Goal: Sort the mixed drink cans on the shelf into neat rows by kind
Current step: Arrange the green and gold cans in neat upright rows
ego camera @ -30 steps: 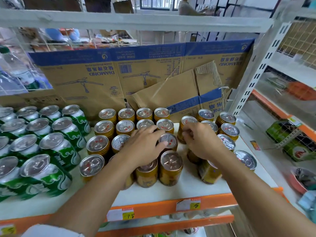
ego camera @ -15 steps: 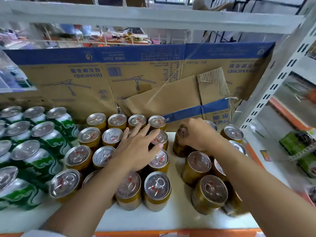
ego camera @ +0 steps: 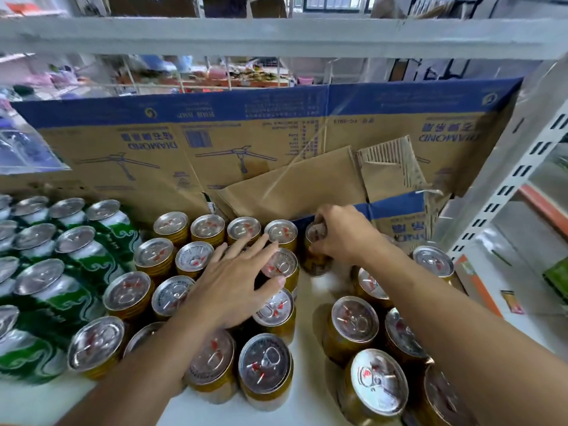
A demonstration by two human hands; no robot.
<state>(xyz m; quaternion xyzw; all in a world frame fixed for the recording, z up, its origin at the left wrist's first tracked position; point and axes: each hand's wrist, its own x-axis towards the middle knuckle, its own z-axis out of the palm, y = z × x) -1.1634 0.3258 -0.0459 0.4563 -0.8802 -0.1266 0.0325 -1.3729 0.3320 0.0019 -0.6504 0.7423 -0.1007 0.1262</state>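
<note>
Shelf (ego camera: 307, 392), white, seen from above.

Green cans (ego camera: 76, 272) stand packed in rows at 9 o'clock.

Gold cans (ego camera: 172, 227) form a tight block from centre down to 6 o'clock, four across in the back row.

Left hand (ego camera: 233, 287) lies flat over the middle of the block. Its fingers are straight and spread, with the tips touching lids in the second and third rows. It holds nothing.

Right hand (ego camera: 344, 233) is at 1 o'clock from the left one. Its fingers curl down over the lid of one can (ego camera: 316, 262), gripping it from above.

That can is gold and upright, just beside the right end of the back row and close to the cardboard (ego camera: 276, 142). Cannot tell whether it rests on the shelf or is just clear of it.

A bare strip of shelf runs between the block and the loose cans (ego camera: 353, 321), also gold, at 4 to 5 o'clock under the right forearm.

The cardboard stands along the back at 12 o'clock, with a blue band on top and a torn flap leaning in front.

Slotted post (ego camera: 507, 204) at 3 o'clock.
</note>
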